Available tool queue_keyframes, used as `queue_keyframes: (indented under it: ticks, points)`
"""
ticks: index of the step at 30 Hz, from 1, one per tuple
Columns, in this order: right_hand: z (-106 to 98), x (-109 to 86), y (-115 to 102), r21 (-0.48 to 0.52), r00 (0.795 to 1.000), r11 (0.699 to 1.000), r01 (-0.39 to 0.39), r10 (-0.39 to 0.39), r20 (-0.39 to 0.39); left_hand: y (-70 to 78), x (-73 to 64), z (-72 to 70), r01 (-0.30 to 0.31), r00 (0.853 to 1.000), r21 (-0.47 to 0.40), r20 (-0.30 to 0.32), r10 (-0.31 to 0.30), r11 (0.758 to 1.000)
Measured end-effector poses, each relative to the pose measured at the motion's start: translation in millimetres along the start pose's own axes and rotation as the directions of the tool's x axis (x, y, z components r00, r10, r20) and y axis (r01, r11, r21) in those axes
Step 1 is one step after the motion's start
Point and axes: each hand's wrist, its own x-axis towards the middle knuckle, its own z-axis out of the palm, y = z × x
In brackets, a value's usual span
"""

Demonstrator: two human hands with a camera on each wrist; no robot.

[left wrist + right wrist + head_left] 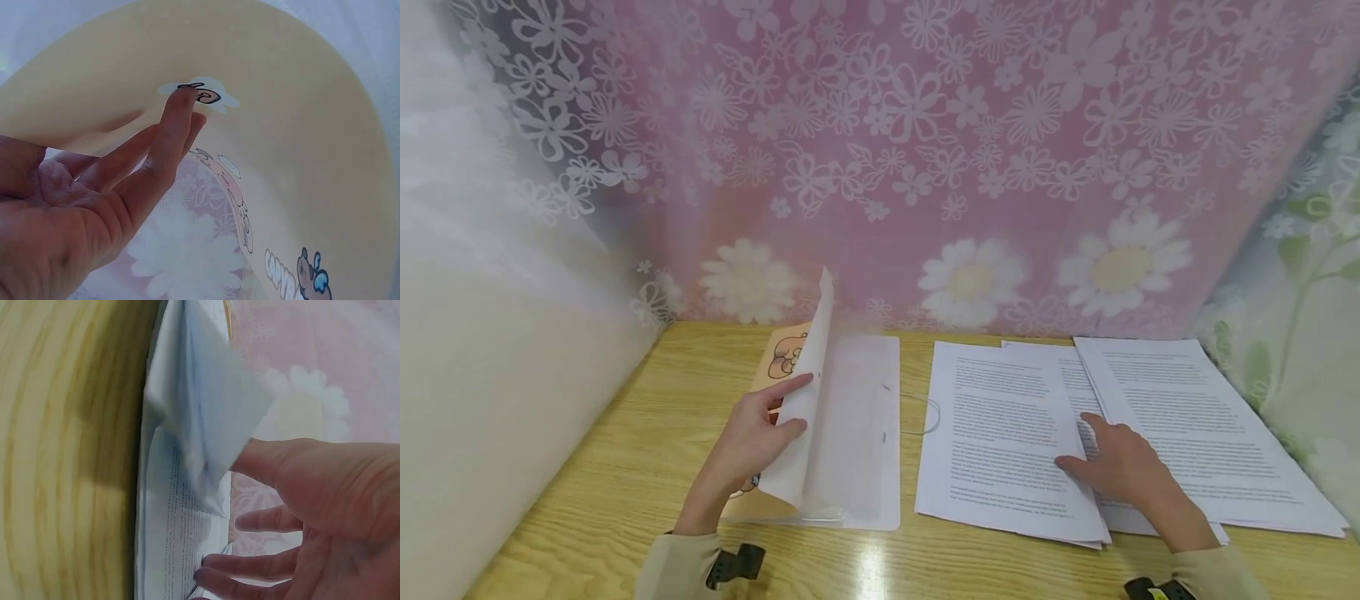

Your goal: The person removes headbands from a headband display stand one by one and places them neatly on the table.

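On the left lies an open folder, its tan cartoon cover [281, 94] standing up and bending over a clear plastic back [857, 433]. My left hand [748, 442] holds this cover at its near part. Thumb and index finger show against the white inner side, while other fingers touch the printed side in the left wrist view. My right hand [1123, 462] rests on the papers at right, thumb at the edge of the left printed stack [1000, 442], fingers spread. In the right wrist view, a curled paper corner [212, 406] hides the thumb's tip.
A thin pale elastic loop [936, 417] sticks out from the folder's right side. More printed sheets [1202, 425] fan out at far right, overlapping a middle stack [1067, 358]. Floral sheeting [910, 167] encloses the wooden table [602, 467] at the back and sides.
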Motion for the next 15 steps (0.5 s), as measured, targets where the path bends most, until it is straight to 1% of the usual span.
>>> queue_keyframes:
  ticks: [3,8,11,15]
  points:
    - [-1.6,1.0,-0.9,0.010,1.000,1.000,-0.014,0.013,0.019,-1.1,0.5,0.7,-0.013,1.000,0.020,-0.011,0.013,1.000]
    - [-2.5,3.5,-4.3,0.029,0.998,0.998,-0.057,0.056,0.038,-1.6,0.4,1.1,0.006,1.000,-0.004,-0.004,-0.006,1.000]
    - [-3.0,5.1,-4.7,0.061,0.995,0.994,-0.088,0.085,0.058,-1.1,0.0,0.7,0.015,1.000,-0.014,0.003,-0.015,1.000]
    - [-1.3,7.4,-3.8,0.123,0.993,0.987,-0.105,0.097,0.071,-0.5,0.1,0.4,0.022,1.000,-0.018,-0.001,-0.022,1.000]
